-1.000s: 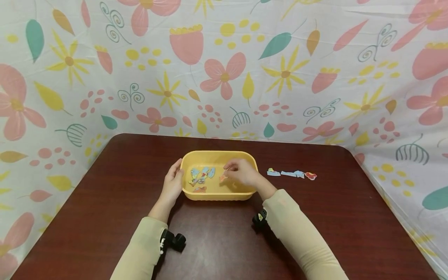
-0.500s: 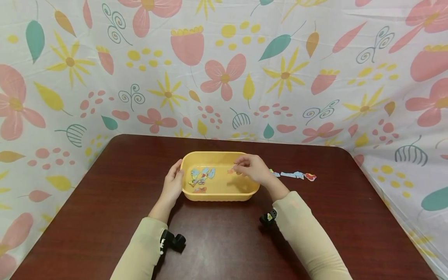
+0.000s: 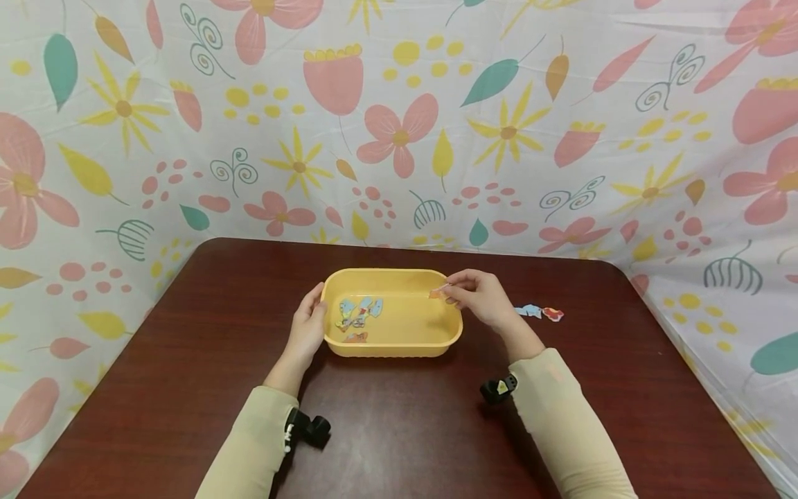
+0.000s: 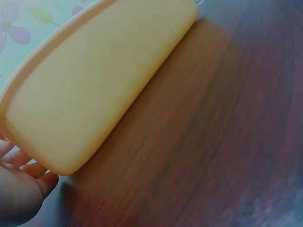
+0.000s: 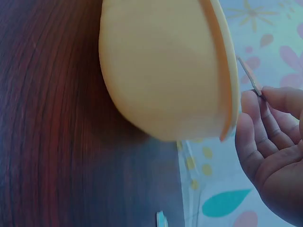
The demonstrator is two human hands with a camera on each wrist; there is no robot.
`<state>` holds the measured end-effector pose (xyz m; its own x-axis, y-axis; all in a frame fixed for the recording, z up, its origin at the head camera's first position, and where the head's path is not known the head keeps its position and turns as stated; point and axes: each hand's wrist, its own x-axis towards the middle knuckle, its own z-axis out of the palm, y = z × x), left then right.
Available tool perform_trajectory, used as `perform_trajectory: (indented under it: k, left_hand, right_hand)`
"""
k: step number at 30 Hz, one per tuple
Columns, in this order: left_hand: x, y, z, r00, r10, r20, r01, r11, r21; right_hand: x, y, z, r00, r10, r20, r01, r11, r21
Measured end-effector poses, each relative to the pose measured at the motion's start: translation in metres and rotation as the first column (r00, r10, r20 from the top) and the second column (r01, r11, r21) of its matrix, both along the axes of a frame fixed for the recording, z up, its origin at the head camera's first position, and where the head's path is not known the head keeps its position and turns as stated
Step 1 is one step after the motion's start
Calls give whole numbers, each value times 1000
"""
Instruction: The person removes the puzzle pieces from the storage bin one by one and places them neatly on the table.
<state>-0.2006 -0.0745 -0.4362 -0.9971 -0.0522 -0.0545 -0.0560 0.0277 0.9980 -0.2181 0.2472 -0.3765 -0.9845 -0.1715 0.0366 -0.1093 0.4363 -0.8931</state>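
Note:
A yellow plastic basin (image 3: 393,352) stands mid-table. My left hand (image 3: 308,324) grips its left end, fingertips against the outer wall in the left wrist view. Over the basin's right rim, my right hand (image 3: 479,296) pinches a small orange puzzle piece (image 3: 438,292) between thumb and fingers. The right wrist view has that thin piece (image 5: 250,78) edge-on beside the rim. Inside the basin, several light blue puzzle pieces (image 3: 365,305) lie in a cluster at the left, with an orange-brown piece (image 3: 356,338) near the front wall.
To the right of the basin, a red puzzle piece (image 3: 552,314) and a blue piece (image 3: 530,310) lie in a row on the dark wooden table (image 3: 399,430), partly hidden by my right hand. A flower-print cloth (image 3: 399,159) hangs behind the table.
My right hand has lifted the orange piece from the basin floor and carried it right, to the right rim. The left hand stays at the basin's left end.

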Motion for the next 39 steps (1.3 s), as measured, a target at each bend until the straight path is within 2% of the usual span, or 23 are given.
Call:
perform_trajectory:
  k: [9,24,33,39]
  left_hand:
    - [0,-1,1,1000,-2,10,2,1000,0]
    - [-2,-2,1,1000,-8,5,8,1000,-11]
    - [-1,-2,0,1000,-22,7,22,1000,0]
    - [-2,-3,1,1000,-19,8,19,1000,0]
  right_hand:
    - [9,25,-6,997,-67,28,70,991,-118]
    - [25,52,-23,990,-140,18,139,952,-274]
    - [32,63,-34,984,-155,84,174,924,-340]
    - [31,70,-37,972,-187,145,226,915,-335]
